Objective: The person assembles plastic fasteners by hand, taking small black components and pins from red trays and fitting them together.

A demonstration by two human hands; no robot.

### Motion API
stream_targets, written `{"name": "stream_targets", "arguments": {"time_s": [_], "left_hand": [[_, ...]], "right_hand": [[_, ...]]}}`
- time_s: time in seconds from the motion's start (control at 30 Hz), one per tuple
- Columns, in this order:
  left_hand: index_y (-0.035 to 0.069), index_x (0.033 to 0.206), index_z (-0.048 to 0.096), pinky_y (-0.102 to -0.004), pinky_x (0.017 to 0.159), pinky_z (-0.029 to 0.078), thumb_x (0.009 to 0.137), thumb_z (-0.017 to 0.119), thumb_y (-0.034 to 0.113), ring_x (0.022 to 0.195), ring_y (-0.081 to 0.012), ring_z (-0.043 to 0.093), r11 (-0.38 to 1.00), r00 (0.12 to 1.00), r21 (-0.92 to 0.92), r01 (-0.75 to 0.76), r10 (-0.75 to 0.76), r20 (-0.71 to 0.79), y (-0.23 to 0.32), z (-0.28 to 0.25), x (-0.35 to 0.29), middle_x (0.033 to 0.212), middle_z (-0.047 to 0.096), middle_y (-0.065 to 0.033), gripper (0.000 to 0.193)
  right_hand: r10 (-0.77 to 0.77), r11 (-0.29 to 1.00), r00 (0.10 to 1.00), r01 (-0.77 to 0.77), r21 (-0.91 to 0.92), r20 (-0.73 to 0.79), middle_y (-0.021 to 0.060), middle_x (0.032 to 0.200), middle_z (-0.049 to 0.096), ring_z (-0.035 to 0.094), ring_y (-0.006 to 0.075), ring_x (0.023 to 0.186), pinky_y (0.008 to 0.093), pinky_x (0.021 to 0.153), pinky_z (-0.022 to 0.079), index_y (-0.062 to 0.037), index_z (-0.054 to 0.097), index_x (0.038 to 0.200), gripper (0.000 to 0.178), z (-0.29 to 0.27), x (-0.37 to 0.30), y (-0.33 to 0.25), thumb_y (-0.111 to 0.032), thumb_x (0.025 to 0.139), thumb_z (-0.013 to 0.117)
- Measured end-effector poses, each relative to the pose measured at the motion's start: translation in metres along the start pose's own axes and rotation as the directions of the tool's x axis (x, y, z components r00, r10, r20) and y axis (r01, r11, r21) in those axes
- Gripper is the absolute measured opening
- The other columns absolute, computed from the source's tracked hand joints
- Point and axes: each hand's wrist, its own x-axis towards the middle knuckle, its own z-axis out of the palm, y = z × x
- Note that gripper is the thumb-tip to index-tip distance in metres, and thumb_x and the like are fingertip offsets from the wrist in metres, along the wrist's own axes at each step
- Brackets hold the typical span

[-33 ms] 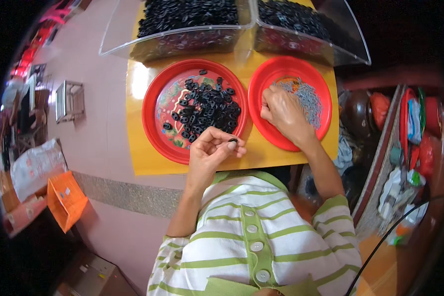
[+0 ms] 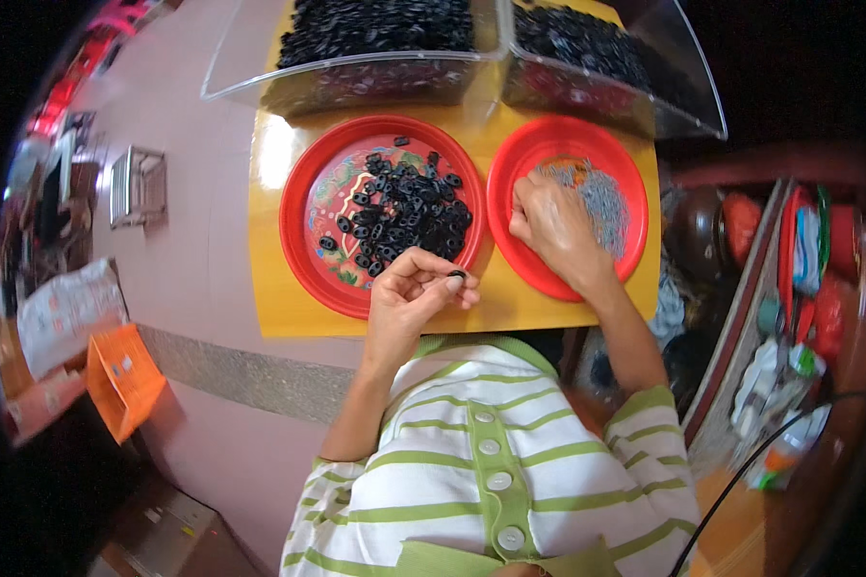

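Note:
My left hand [image 2: 411, 293] is just off the near right rim of a red plate [image 2: 296, 240]. Thumb and fingers pinch a small black oval plastic piece [image 2: 457, 275]. On that patterned plate lies a loose heap of similar black pieces [image 2: 409, 207], many showing two holes. Over a second, smaller red plate [image 2: 522, 264] on the right, my right hand [image 2: 556, 223] is closed with its fingers curled down. Whatever its fingertips may hold is hidden. Beside it, small thin grey metal pieces [image 2: 601, 207], too fine to name surely, are spread across the plate.
Two clear plastic bins [image 2: 385, 72] [image 2: 587, 82] full of black pieces stand at the back of the yellow table [image 2: 356, 325]. A metal stool [image 2: 139, 188] and an orange box [image 2: 125, 380] are on the left. At right are a shelf edge [image 2: 741, 288] and a black cable [image 2: 741, 471].
The view has shifted slightly. Both hands keep the same pose, the left still pinching the black oval piece.

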Motion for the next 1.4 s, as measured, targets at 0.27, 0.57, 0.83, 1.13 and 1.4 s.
{"name": "stream_targets", "arguments": {"time_s": [0.27,0.57,0.83,1.13,1.4], "left_hand": [[-0.002,0.100,0.059,-0.0248,0.073,0.051,0.088,0.057,0.001,0.080,-0.0140,0.064,1.000,0.998,0.015,-0.023,0.024,-0.058,-0.003,0.010,-0.004,0.091,0.066,-0.0112,0.013],[-0.003,0.103,0.062,-0.0239,0.073,0.050,0.087,0.061,0.005,0.077,-0.0124,0.062,0.992,0.997,-0.096,0.082,-0.082,0.006,-0.006,0.007,-0.002,0.093,0.066,-0.0101,0.018],[-0.004,0.116,0.058,-0.0234,0.077,0.050,0.093,0.053,0.009,0.082,-0.0110,0.061,0.985,0.991,-0.117,0.130,-0.128,0.023,-0.001,0.000,-0.008,0.095,0.065,-0.0082,0.027],[-0.003,0.104,0.061,-0.0250,0.069,0.052,0.092,0.054,0.008,0.075,-0.0125,0.063,0.986,0.991,-0.126,0.104,-0.114,-0.072,-0.002,-0.013,-0.014,0.089,0.066,-0.0107,0.018],[-0.004,0.102,0.061,-0.0228,0.067,0.051,0.092,0.054,0.008,0.074,-0.0114,0.062,0.991,0.992,-0.122,0.053,-0.067,-0.109,0.005,-0.016,-0.014,0.088,0.067,-0.0107,0.017]], "right_hand": [[0.196,0.805,0.981,-0.163,0.570,0.004,0.0141,0.077,0.060,0.063,0.0203,0.068,0.0308,0.059,0.050,0.0039,0.053,0.079,0.011,-0.023,-0.023,-0.018,-0.001,0.077,0.063],[0.254,0.261,0.962,-0.166,0.951,0.098,0.0060,0.088,0.065,0.061,0.0083,0.075,0.0203,0.064,0.051,0.0030,0.062,0.100,0.013,-0.010,-0.049,-0.034,-0.002,0.088,0.058],[0.137,0.494,0.982,0.046,0.868,-0.131,0.0046,0.097,0.055,0.053,0.0074,0.088,0.0186,0.068,0.046,0.0012,0.059,0.093,0.009,0.008,-0.042,-0.054,0.005,0.085,0.057],[0.187,0.246,0.982,-0.056,0.968,0.010,0.0048,0.097,0.058,0.055,0.0066,0.081,0.0191,0.067,0.045,0.0019,0.061,0.103,0.015,0.016,-0.046,-0.074,-0.001,0.088,0.058],[0.206,0.107,0.977,-0.070,0.992,0.046,0.0048,0.095,0.060,0.054,0.0058,0.072,0.0180,0.064,0.044,0.0001,0.064,0.098,0.013,0.030,-0.037,-0.083,-0.001,0.086,0.060]]}}
